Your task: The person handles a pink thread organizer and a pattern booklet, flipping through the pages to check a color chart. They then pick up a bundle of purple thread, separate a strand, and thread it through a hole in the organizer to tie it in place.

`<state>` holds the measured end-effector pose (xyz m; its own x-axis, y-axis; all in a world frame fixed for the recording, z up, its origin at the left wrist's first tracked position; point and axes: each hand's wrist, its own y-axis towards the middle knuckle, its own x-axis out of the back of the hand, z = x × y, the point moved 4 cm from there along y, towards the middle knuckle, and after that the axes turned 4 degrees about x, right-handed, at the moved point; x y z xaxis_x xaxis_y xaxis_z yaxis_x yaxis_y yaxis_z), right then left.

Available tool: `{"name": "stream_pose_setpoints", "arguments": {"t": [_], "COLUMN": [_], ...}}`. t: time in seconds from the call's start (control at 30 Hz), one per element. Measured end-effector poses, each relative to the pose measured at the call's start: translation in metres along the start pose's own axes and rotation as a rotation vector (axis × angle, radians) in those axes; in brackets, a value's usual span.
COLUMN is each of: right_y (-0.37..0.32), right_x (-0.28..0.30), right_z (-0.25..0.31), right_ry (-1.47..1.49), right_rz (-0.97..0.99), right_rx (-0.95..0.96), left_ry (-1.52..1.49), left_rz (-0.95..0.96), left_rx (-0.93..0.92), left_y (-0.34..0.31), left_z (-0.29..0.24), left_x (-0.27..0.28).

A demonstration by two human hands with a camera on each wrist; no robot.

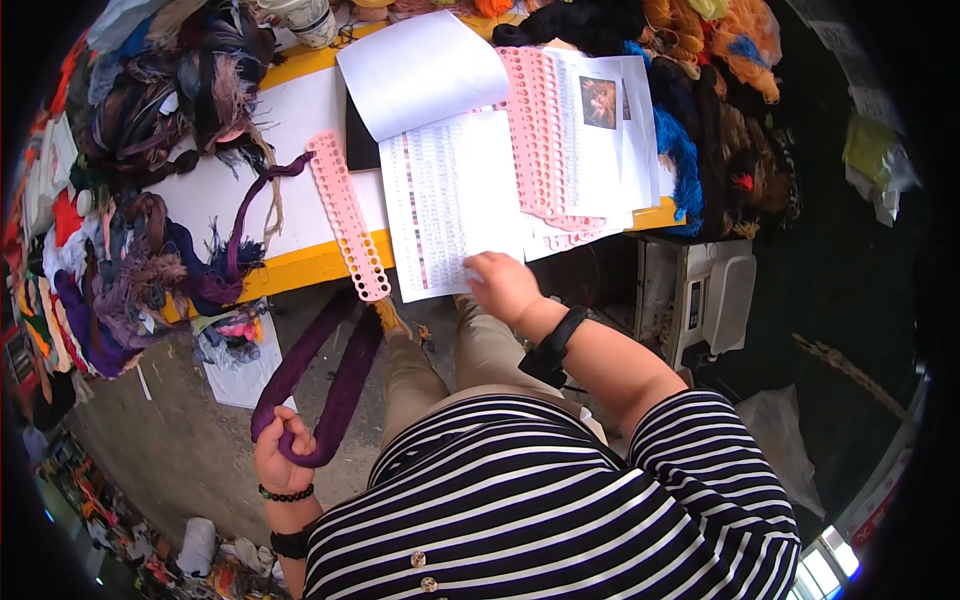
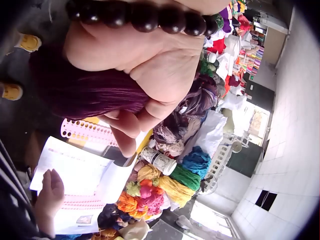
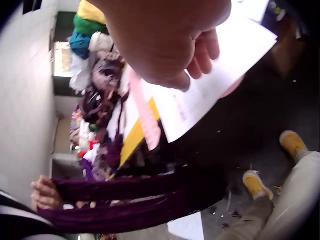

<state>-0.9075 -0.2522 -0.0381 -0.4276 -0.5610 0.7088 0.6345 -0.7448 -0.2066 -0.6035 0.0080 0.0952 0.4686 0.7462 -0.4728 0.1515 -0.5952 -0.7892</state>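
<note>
A looped skein of dark purple yarn (image 1: 345, 400) hangs from my left hand (image 1: 285, 445), its fingers curled round one end. In the left wrist view the skein (image 2: 95, 92) passes through the palm under a beaded bracelet. My right hand (image 1: 500, 288) rests at the lower right edge of a printed chart sheet (image 1: 450, 200), its fingers on the paper. The sheet above it is folded back. Left of the chart lies a pink strip with holes (image 1: 345, 215), overhanging the yellow table edge. A purple strand (image 1: 240, 220) runs from the strip's top end.
Bundles of coloured yarn (image 1: 200, 90) crowd the table's left side; more yarn (image 1: 700, 110) lies at its right. Another pink punched card (image 1: 535, 130) lies under papers with a small picture (image 1: 600, 103). A scale (image 1: 700, 300) stands below the table's right end.
</note>
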Motion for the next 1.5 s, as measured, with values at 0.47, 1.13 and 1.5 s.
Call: {"name": "stream_pose_setpoints", "arguments": {"t": [0.47, 1.13, 1.5], "right_y": [0.049, 0.032, 0.024], "right_x": [-0.073, -0.067, -0.053], "right_z": [0.264, 0.359, 0.422], "right_ry": [0.380, 1.091, 0.951], "right_rz": [0.942, 1.596, 0.811], "right_rx": [0.637, 0.058, 0.697], "left_ry": [0.578, 1.536, 1.192], "left_rz": [0.204, -0.333, -0.279], "left_rx": [0.336, -1.158, -0.884], "left_y": [-0.030, -0.071, -0.051], "left_z": [-0.035, -0.122, -0.100], "left_x": [-0.048, -0.035, -0.011]}}
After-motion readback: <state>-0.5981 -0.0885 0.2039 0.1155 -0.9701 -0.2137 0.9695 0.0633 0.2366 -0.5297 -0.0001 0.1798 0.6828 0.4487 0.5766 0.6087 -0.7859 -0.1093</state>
